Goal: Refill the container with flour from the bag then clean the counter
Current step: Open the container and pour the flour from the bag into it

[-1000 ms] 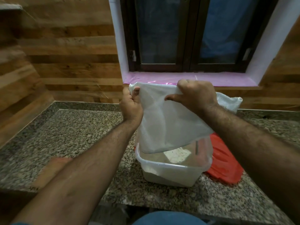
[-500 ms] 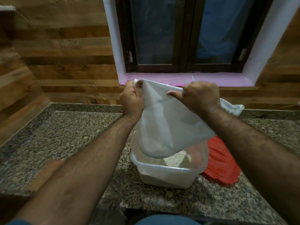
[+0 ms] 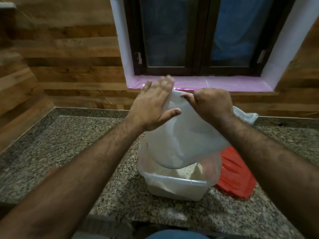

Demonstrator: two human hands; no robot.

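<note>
White and half see-through, the bag hangs upended over the tub, its long axis leaning from the top corner by the window sill down and toward the camera. Its rounded lower end points into the tub, and the mouth itself is hard to make out through the plastic. A loose part of the bag pokes out behind the right wrist; the rest of it back there is hidden.

Right hand is clenched on the bag's upper edge, its grip pinching the plastic between thumb and curled fingers. Left hand is released — fingers spread and blurred, palm flat against the bag's left side, gripping nothing.

Flour lies pale in the tub, partly covered by the bag's end and clouded by the tub's wall. Just right of the tub sits a red lid, its near-left part hidden behind the tub. Both stand on the speckled granite table. Forearms cover much of the table's front — its near edge is cut off.
</note>
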